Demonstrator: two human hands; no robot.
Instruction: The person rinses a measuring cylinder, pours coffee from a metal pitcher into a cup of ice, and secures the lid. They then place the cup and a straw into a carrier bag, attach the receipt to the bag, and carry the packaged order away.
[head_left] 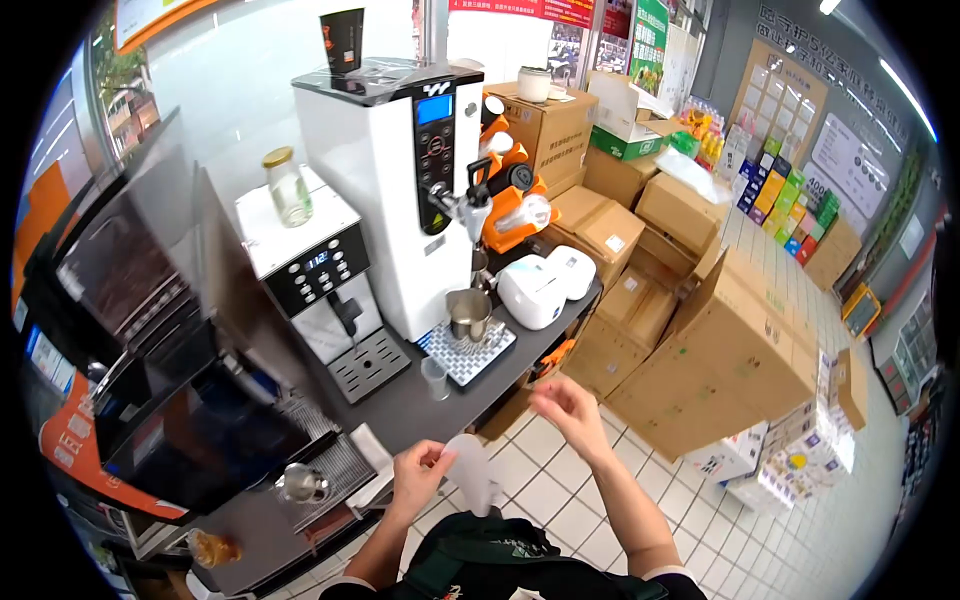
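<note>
Left hand (418, 475) pinching a thin, translucent white sheet (472, 480) by its edge; the sheet hangs just right of this nearer hand, long axis running rearward. Right hand (568, 408), farther forward, curled, apart from the sheet; whether its fingertips meet cannot be told.

Tiled floor (537, 470): offers an open gap at lower centre, between thin white sheet (470, 472) and right hand (568, 410).
Dark counter (400, 412): allows reach from lower centre, left of plastic cup (435, 380).
Plastic cup: stands in the way just left of checkered tray (490, 358), near frame centre.
White dispenser (370, 190): blocks passage at upper left of centre.
Large cardboard box (715, 350): walls off the area right of centre.
</note>
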